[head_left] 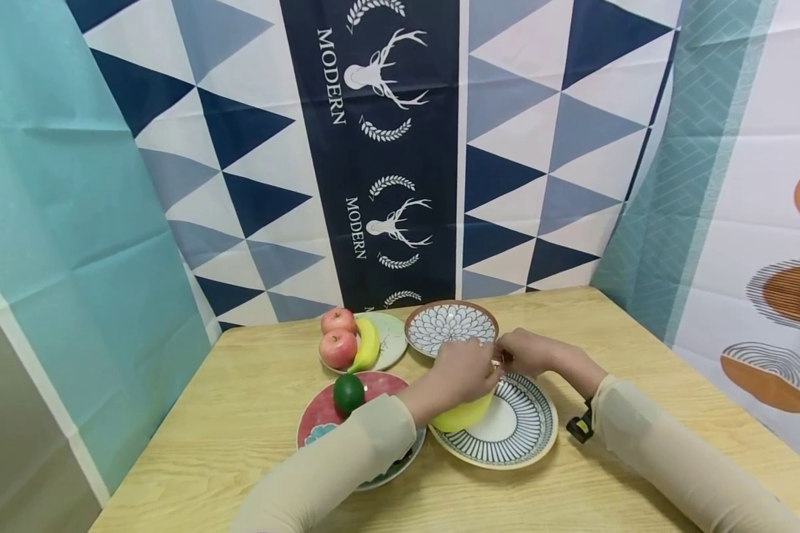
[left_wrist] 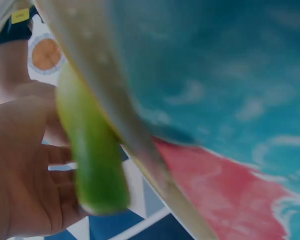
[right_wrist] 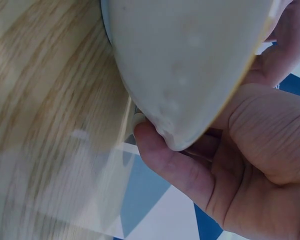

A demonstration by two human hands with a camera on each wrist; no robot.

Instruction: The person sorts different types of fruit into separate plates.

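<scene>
Beige sleeves come in from the near side, the left one crossing a red plate that bears a dark green fruit. Farther in, a yellow item shows below the left hand, over the striped plate; whether it rests there cannot be told. The right hand meets the left near that plate's far rim, its fingers bent; what either hand's fingers clamp is hidden. Close two-handed work seems in hand, and the next move would call for clearance from the patterned bowl just beyond.
</scene>
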